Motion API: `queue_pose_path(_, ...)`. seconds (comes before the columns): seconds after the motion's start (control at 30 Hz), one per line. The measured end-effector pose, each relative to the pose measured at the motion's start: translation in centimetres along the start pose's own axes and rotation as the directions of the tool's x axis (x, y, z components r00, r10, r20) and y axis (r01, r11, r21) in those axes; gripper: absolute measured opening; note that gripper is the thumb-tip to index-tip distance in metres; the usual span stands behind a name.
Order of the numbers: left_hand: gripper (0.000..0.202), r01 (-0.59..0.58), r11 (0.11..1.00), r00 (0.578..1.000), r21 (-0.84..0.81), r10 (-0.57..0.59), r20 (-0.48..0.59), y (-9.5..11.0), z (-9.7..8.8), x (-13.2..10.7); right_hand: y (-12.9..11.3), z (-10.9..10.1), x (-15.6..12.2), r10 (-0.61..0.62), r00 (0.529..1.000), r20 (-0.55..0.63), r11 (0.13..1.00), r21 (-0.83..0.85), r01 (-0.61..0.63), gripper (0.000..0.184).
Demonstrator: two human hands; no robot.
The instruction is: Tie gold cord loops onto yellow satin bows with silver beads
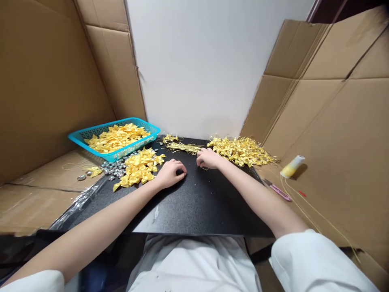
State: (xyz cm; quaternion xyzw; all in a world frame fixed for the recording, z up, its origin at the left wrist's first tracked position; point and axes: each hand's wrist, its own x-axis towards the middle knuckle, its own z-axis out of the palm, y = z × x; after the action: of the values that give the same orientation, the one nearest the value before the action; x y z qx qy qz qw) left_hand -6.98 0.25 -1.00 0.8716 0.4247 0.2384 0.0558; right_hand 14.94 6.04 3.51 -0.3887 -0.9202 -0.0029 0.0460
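Anything between the left fingers point(181, 166) is too small to tell.

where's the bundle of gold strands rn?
Head view: the bundle of gold strands lies near the back of the black tabletop, its right end by the right hand, left of the large yellow pile.

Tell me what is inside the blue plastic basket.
Inside the blue plastic basket lies a heap of yellow bow-like pieces. Only its upper pieces show clearly; whatever is buried beneath them cannot be seen.
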Motion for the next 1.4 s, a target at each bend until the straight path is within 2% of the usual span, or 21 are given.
queue_pose_path(0.13,0.014,-0.010,1.000,1.000,-0.004,0.010,-0.009,-0.2,0.0,0.0,1.3,-0.1,-1.5,0.072,0.991,-0.112,0.997,0.020,-0.070,0.019)
queue_pose_path(0.27,0.017,-0.052,0.998,0.998,0.023,0.052,-0.021,0.0,0.2,0.0,2.2,1.4,-5.0,0.132,0.978,-0.161,0.990,0.066,-0.123,0.018)
queue_pose_path(0.43,0.032,-0.140,0.986,0.990,0.087,0.140,0.008,1.0,0.7,-0.1,1.2,4.0,-8.9,0.190,0.966,-0.177,0.981,0.069,-0.180,0.030)
queue_pose_path(0.57,0.038,-0.182,0.975,0.983,0.127,0.179,0.038,2.1,1.2,0.3,0.3,4.3,-10.7,0.209,0.951,-0.226,0.978,0.027,-0.209,0.027)
queue_pose_path(0.67,0.039,-0.232,0.966,0.972,0.114,0.227,0.059,3.4,2.0,1.6,-0.2,4.1,-11.7,0.193,0.947,-0.256,0.981,0.024,-0.193,0.023)
queue_pose_path(0.77,0.042,-0.290,0.953,0.954,0.083,0.281,0.103,4.8,3.4,3.5,-0.3,4.4,-12.1,0.201,0.936,-0.290,0.980,0.068,-0.189,0.021)
queue_pose_path(0.87,0.055,-0.252,0.965,0.948,0.077,0.230,0.219,5.6,4.9,4.7,0.5,4.6,-12.1,0.238,0.917,-0.320,0.968,0.152,-0.198,0.015)
queue_pose_path(0.93,0.059,-0.219,0.972,0.943,0.084,0.188,0.274,5.5,5.3,4.7,1.3,4.5,-12.1,0.281,0.896,-0.344,0.954,0.203,-0.221,0.014)
queue_pose_path(1.03,0.061,-0.175,0.980,0.945,0.099,0.139,0.297,5.0,5.1,3.9,2.6,4.2,-12.4,0.357,0.857,-0.372,0.926,0.262,-0.273,0.018)
queue_pose_path(1.27,0.058,-0.198,0.977,0.950,0.078,0.171,0.260,4.7,4.7,3.3,2.6,3.8,-11.7,0.322,0.917,-0.235,0.928,0.269,-0.257,0.005)
queue_pose_path(1.4,0.056,-0.198,0.978,0.954,0.060,0.179,0.239,4.8,4.8,3.3,2.1,3.5,-10.7,0.311,0.934,-0.175,0.943,0.177,-0.281,0.008)
